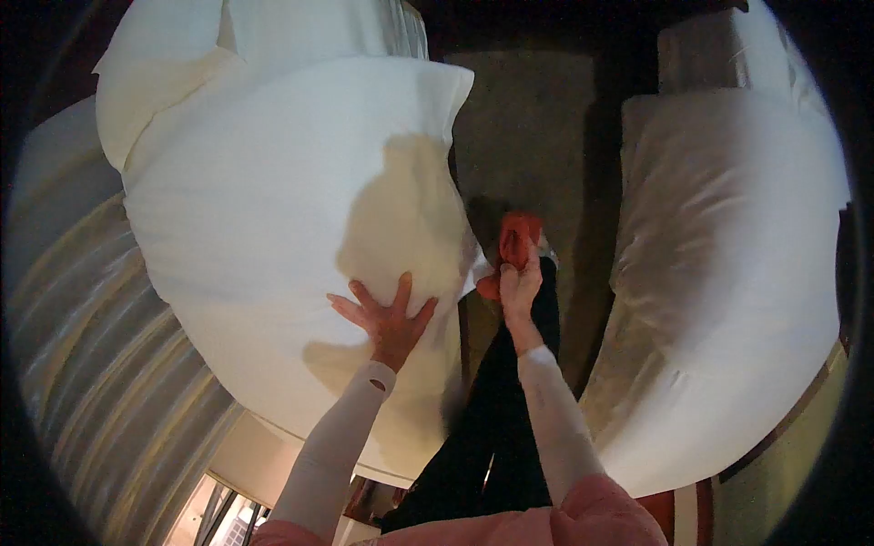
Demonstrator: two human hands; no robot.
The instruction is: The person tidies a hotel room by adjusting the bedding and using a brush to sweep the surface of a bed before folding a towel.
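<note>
My left hand (390, 323) lies with its fingers spread on the white bedding (255, 209) of the bed on the left. Beside that bed's edge, over the gap, my right hand (520, 280) is closed around a bunched red cloth (519, 233). Part of the cloth shows above the fingers and a bit more hangs at their left. White sleeves cover both forearms. Shadows of the hands and upper body fall on the bedding.
A second white-covered bed (719, 273) stands at the right. Between the beds runs a dark floor strip (523, 127), with my dark-trousered legs (492, 409) at its near end. Pleated curtains (118, 364) hang at the far left.
</note>
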